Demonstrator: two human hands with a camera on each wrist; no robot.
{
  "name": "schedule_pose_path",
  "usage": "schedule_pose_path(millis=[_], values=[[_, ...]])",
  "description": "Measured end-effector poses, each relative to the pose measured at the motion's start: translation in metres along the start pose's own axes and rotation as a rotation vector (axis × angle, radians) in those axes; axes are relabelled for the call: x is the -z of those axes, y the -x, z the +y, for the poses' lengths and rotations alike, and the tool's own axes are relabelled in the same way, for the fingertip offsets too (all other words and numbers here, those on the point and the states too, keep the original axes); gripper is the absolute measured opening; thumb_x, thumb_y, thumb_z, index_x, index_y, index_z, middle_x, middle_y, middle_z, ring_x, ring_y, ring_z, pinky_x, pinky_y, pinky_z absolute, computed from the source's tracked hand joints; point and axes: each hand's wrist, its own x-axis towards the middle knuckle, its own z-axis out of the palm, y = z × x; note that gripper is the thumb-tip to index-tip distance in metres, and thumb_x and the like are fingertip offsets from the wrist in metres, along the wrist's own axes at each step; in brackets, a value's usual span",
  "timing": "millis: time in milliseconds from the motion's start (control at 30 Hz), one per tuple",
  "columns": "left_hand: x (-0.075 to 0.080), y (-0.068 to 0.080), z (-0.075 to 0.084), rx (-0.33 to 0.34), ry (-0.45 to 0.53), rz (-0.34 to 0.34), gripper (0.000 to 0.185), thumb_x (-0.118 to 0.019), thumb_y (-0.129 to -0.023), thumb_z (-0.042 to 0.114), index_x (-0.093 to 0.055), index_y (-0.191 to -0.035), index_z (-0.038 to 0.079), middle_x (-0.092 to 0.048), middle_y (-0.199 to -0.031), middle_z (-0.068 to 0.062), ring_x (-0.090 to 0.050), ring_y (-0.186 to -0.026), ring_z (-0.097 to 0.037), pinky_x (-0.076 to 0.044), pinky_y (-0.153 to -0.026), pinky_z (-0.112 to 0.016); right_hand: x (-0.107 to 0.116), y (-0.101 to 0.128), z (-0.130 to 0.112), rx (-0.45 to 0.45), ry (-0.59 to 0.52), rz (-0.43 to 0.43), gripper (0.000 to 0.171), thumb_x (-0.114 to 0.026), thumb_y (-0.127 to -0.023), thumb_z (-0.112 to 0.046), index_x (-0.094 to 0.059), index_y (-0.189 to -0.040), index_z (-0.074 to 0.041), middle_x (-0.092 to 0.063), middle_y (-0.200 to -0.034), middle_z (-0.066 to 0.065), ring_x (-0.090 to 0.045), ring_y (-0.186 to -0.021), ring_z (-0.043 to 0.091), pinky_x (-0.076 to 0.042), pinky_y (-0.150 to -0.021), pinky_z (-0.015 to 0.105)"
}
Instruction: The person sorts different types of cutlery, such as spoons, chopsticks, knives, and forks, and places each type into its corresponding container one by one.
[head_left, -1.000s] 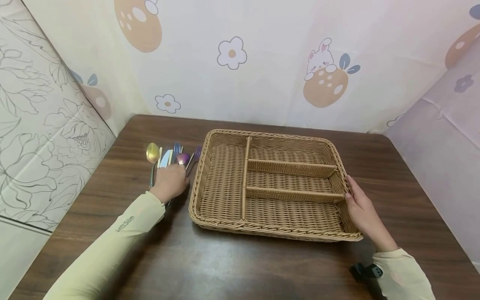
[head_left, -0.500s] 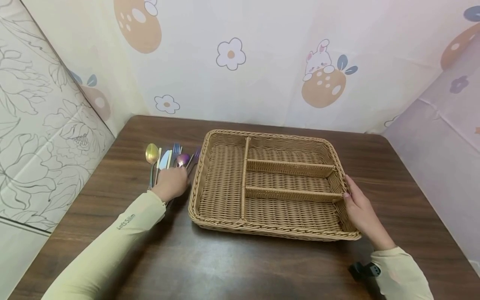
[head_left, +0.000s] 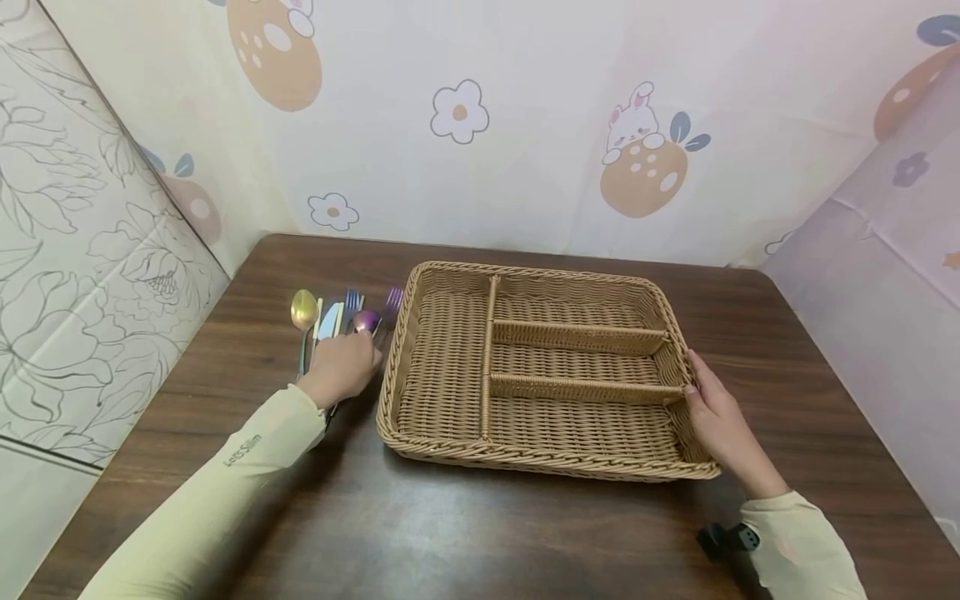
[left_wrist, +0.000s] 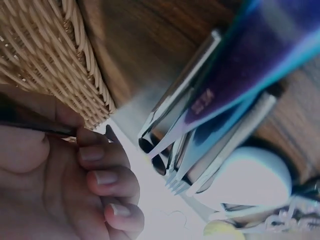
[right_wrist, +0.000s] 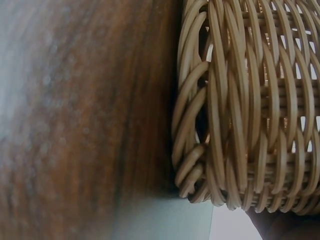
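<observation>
Centrally on the wooden table (head_left: 465,533) stands a wicker tray (head_left: 442,367) with four compartments; the right hand (head_left: 720,421) rests against its right rim with fingers nearly straight, gripping nothing. Left of the tray, the left hand (head_left: 341,367) lies over a cluster of cutlery (head_left: 333,317), its fingers curled and pinching a thin handle, while a purple fork (head_left: 393,300) lies just beside the tray wall.

Cutlery row (head_left: 341,315) tight against basket (head_left: 540,467) left wall — near table (head_left: 465,533) strip open.
</observation>
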Motion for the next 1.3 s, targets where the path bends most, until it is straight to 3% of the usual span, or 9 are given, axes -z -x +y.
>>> schedule_pose_path(millis=[100, 200, 400, 567, 700, 1000, 1200, 1300], values=[[0.002, 0.002, -0.001, -0.015, -0.017, 0.063, 0.025, -0.048, -0.093, 0.017, -0.051, -0.084, -0.006, -0.045, -0.055, -0.008, -0.050, -0.047, -0.027, -0.046, -0.044, -0.046, 0.000, -0.001, 0.001, 0.006, -0.001, 0.001, 0.050, -0.025, -0.104, -0.007, -0.006, -0.148, 0.009, -0.011, -0.148, 0.037, -0.010, -0.134, 0.055, -0.009, -0.105, 0.065], [0.006, 0.003, -0.004, -0.027, -0.028, 0.128, 0.022, -0.049, -0.092, 0.017, -0.050, -0.079, -0.002, -0.046, -0.055, -0.009, -0.051, -0.047, -0.028, -0.044, -0.041, -0.046, 0.000, -0.001, 0.001, 0.014, -0.001, 0.003, 0.050, -0.024, -0.104, -0.008, -0.006, -0.148, 0.008, -0.010, -0.148, 0.037, -0.009, -0.134, 0.055, -0.009, -0.104, 0.065], [0.022, 0.007, -0.007, 0.006, 0.018, 0.179, 0.024, -0.043, -0.092, 0.018, -0.048, -0.073, 0.004, -0.051, -0.058, -0.010, -0.055, -0.054, -0.032, -0.044, -0.047, -0.049, 0.000, -0.001, 0.001, 0.010, 0.003, 0.003, 0.050, -0.025, -0.103, -0.007, -0.007, -0.147, 0.010, -0.012, -0.147, 0.038, -0.011, -0.133, 0.056, -0.011, -0.104, 0.066], [0.036, 0.013, -0.003, -0.006, 0.047, 0.244, 0.023, -0.038, -0.091, 0.017, -0.046, -0.073, 0.005, -0.046, -0.056, -0.008, -0.052, -0.050, -0.030, -0.041, -0.044, -0.048, -0.001, -0.001, 0.002, 0.001, 0.004, 0.005, 0.050, -0.026, -0.103, -0.006, -0.008, -0.147, 0.010, -0.013, -0.147, 0.038, -0.012, -0.133, 0.055, -0.011, -0.105, 0.065], [0.046, 0.016, 0.005, -0.042, 0.067, 0.258, 0.026, -0.037, -0.095, 0.019, -0.043, -0.073, 0.007, -0.044, -0.055, -0.007, -0.049, -0.049, -0.029, -0.039, -0.042, -0.045, -0.001, -0.001, 0.002, 0.005, 0.003, 0.013, 0.050, -0.027, -0.103, -0.005, -0.009, -0.147, 0.010, -0.014, -0.147, 0.038, -0.013, -0.133, 0.055, -0.011, -0.105, 0.064], [0.063, 0.020, 0.032, -0.212, 0.022, 0.313, 0.021, -0.039, -0.094, 0.013, -0.040, -0.074, 0.008, -0.036, -0.051, -0.001, -0.043, -0.045, -0.024, -0.038, -0.042, -0.041, -0.001, -0.001, 0.004, 0.017, 0.011, 0.028, 0.049, -0.028, -0.102, -0.004, -0.011, -0.146, 0.011, -0.016, -0.146, 0.039, -0.013, -0.133, 0.056, -0.012, -0.105, 0.065], [0.063, 0.019, 0.057, -0.412, -0.029, 0.411, 0.017, -0.046, -0.091, 0.008, -0.042, -0.075, 0.007, -0.031, -0.050, 0.005, -0.036, -0.042, -0.017, -0.035, -0.040, -0.034, -0.002, -0.001, 0.005, 0.027, 0.011, 0.035, 0.049, -0.028, -0.102, -0.002, -0.012, -0.146, 0.012, -0.016, -0.145, 0.039, -0.014, -0.133, 0.056, -0.012, -0.105, 0.065], [0.060, 0.018, 0.070, -0.497, -0.037, 0.416, 0.016, -0.048, -0.089, 0.007, -0.041, -0.074, 0.010, -0.030, -0.051, 0.007, -0.032, -0.044, -0.013, -0.031, -0.042, -0.029, -0.002, -0.001, 0.005, 0.018, 0.008, 0.028, 0.049, -0.027, -0.102, -0.004, -0.010, -0.146, 0.011, -0.015, -0.146, 0.038, -0.013, -0.133, 0.055, -0.011, -0.105, 0.064]])
